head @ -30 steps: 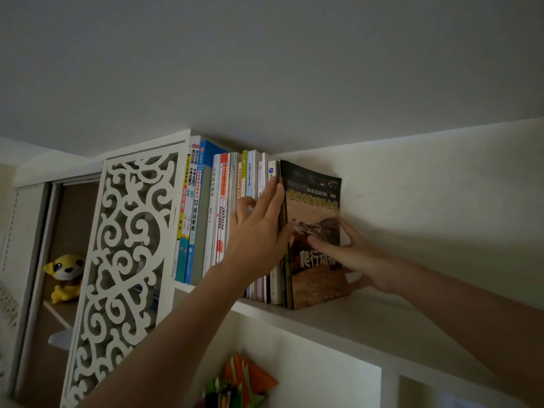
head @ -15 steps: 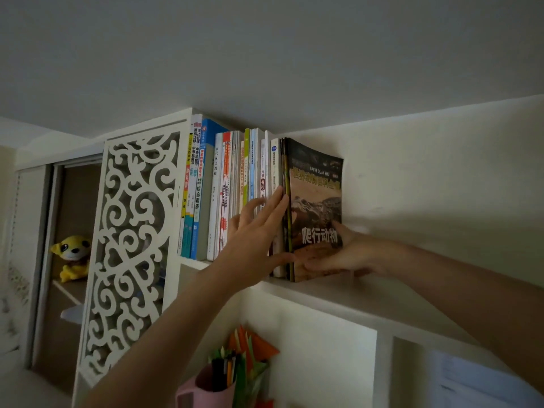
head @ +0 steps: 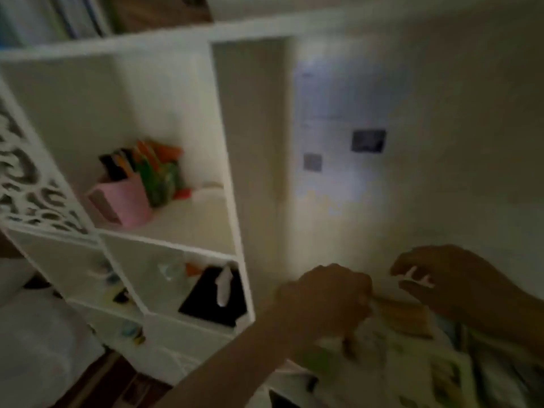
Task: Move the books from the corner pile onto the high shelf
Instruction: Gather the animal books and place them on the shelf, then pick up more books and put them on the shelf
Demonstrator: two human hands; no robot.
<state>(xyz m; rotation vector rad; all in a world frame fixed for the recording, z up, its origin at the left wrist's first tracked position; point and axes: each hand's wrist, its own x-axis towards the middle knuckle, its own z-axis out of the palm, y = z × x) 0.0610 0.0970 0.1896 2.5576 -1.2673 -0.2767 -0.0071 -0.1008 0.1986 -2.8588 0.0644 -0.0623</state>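
Both hands have been lowered from the high shelf to the corner pile; the left hand and right hand are curled, their grip untellable through blur.

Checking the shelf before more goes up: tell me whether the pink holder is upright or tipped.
Upright, as far as the blur allows: the pink holder sits on its shelf with its opening upward, and colourful items stick out of the top.

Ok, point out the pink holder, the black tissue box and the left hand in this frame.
pink holder (head: 125,206): head view, on its pink front wall.
black tissue box (head: 206,301): head view, on its black top, left of the white tissue.
left hand (head: 326,295): head view, on the back of the hand.
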